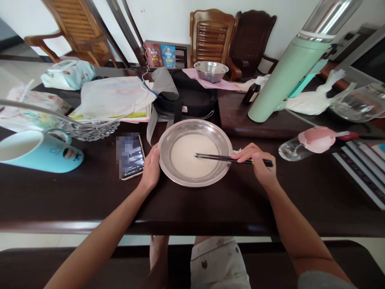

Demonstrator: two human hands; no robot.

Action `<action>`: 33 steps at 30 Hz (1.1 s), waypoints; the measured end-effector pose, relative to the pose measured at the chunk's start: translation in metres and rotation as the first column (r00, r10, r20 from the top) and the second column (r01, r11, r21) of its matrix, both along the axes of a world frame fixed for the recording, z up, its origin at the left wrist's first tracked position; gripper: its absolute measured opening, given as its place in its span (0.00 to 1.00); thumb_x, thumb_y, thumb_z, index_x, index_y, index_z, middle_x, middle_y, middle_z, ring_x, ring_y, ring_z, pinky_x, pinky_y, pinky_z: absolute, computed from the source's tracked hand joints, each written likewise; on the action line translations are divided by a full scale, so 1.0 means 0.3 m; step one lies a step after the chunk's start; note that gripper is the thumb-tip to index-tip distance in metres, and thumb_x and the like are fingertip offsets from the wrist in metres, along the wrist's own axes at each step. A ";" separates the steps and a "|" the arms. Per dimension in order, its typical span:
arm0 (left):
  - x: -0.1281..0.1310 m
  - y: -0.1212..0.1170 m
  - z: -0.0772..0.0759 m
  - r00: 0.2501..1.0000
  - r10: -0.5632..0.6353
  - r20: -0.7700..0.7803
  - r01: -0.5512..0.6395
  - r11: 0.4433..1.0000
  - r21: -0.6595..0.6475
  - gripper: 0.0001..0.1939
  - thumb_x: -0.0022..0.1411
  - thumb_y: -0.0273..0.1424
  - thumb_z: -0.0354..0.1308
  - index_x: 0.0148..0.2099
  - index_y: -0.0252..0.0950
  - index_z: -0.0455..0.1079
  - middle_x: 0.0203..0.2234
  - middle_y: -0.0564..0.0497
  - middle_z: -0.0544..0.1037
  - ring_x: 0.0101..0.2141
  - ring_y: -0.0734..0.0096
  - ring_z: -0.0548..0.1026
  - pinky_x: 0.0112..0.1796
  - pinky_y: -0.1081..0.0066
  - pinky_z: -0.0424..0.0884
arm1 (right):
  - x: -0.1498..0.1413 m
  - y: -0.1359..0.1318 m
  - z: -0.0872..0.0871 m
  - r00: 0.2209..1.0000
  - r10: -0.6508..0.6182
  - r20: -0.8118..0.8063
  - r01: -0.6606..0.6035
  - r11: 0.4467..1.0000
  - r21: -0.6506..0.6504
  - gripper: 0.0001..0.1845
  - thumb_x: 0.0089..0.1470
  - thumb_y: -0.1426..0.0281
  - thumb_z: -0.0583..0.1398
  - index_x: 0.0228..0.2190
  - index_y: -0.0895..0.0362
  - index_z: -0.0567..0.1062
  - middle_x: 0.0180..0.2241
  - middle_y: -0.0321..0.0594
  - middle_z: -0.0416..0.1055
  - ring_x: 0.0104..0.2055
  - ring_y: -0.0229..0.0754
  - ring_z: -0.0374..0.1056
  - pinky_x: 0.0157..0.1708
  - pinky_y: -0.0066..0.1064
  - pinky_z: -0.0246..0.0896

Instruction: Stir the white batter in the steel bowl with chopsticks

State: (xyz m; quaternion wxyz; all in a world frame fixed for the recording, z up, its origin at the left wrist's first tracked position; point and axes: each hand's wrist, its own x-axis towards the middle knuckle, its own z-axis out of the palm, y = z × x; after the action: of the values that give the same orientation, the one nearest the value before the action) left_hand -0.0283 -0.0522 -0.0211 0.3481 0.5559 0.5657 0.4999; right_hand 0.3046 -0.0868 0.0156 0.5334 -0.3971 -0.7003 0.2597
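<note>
The chopsticks [221, 158] are black. The bowl [165, 150] is silver, the liquid [189, 166] inside creamy white. The mug [45, 154] is light blue, the flask [287, 80] pale green.

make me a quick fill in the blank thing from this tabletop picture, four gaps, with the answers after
The right hand holds a pair of black ____ over the whitish liquid in the metal bowl.
The left hand touches the bowl's rim, and beside it lies a mobile ____.
The mug near the picture's left edge is light ____ outside.
The tall flask has a pale ____ body.

Missing words: chopsticks; phone; blue; green
</note>
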 end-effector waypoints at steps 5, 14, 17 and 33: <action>0.002 -0.003 0.007 1.000 -0.002 0.000 0.002 1.000 -0.011 0.33 0.71 0.53 0.46 0.58 0.33 0.75 0.57 0.41 0.80 0.60 0.50 0.74 0.64 0.55 0.67 | -0.015 -0.002 0.005 0.988 0.146 0.053 -0.145 0.989 -0.033 0.24 0.70 0.53 0.55 0.32 0.47 0.86 0.36 0.40 0.87 0.36 0.49 0.76 0.41 0.47 0.70; -0.001 0.000 0.004 1.000 -0.006 0.012 0.006 1.000 -0.004 0.34 0.70 0.55 0.46 0.57 0.32 0.76 0.57 0.40 0.80 0.60 0.49 0.74 0.64 0.54 0.67 | 0.003 0.002 -0.002 0.994 0.083 -0.070 -0.081 0.996 0.028 0.27 0.73 0.58 0.52 0.30 0.45 0.86 0.31 0.37 0.86 0.33 0.48 0.73 0.39 0.45 0.66; 0.000 -0.001 0.009 1.000 -0.005 -0.005 0.005 1.000 -0.009 0.33 0.70 0.54 0.46 0.56 0.33 0.76 0.56 0.41 0.81 0.59 0.49 0.75 0.63 0.54 0.68 | -0.014 -0.001 0.003 0.986 0.166 0.017 -0.166 0.986 -0.021 0.23 0.71 0.55 0.55 0.32 0.46 0.86 0.34 0.38 0.87 0.35 0.48 0.74 0.40 0.45 0.68; 0.005 -0.001 0.015 1.000 0.011 -0.010 -0.011 1.000 -0.006 0.32 0.69 0.54 0.46 0.55 0.33 0.76 0.55 0.41 0.82 0.58 0.49 0.76 0.61 0.56 0.70 | -0.026 0.000 0.006 0.991 0.078 0.110 -0.075 0.997 -0.028 0.19 0.68 0.54 0.58 0.34 0.47 0.86 0.39 0.39 0.87 0.39 0.49 0.77 0.42 0.46 0.70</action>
State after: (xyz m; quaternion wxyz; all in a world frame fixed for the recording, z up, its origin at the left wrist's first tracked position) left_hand -0.0266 -0.0526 -0.0166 0.3439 0.5542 0.5721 0.4973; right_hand 0.2969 -0.0868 0.0175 0.4787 -0.3901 -0.7403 0.2657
